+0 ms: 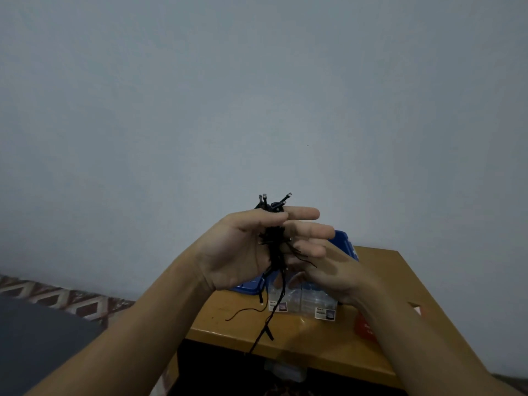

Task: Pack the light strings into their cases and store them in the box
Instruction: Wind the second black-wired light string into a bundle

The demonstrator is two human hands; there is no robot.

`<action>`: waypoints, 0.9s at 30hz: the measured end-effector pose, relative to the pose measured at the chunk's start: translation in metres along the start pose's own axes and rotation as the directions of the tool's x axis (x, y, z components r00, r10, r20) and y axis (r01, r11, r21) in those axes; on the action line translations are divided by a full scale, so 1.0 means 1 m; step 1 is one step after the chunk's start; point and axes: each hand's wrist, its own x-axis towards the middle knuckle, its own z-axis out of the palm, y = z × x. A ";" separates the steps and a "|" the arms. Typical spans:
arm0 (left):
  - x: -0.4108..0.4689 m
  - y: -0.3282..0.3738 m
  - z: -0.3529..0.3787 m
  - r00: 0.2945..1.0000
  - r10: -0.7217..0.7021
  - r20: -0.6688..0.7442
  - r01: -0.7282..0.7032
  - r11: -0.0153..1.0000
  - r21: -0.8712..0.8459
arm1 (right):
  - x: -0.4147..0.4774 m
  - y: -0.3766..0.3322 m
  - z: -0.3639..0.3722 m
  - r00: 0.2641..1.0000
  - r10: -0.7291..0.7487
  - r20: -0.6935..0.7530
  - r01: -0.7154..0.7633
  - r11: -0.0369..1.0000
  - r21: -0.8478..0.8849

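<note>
A bundled black light string (273, 241) with small bulbs sticking out on top is held up in front of the wall. My left hand (243, 250) grips the bundle, fingers stretched across it. My right hand (337, 270) is just right of it, fingers touching the wires; whether it grips them is hard to tell. Loose black wire ends (267, 324) hang down over the table edge. Below the hands, two clear plastic cases (311, 302) with labels stand on the table. A blue box (344, 244) sits behind them, mostly hidden by my hands.
The wooden table (300, 335) is small and ends just below my hands, with a dark space under it. A red object (365, 328) lies at its right, partly behind my right forearm. A patterned mat (65, 298) and a dark surface are at the left.
</note>
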 end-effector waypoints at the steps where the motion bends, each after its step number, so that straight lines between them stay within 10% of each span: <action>1: 0.001 0.000 0.003 1.000 0.009 -0.022 -0.009 1.000 0.003 | -0.001 -0.004 0.002 1.000 0.002 -0.005 -0.003 0.999 -0.041; 27: 0.007 -0.001 0.018 0.780 0.409 -0.473 -0.212 0.885 0.415 | -0.017 -0.035 0.010 0.984 0.163 0.072 -0.153 0.980 -0.132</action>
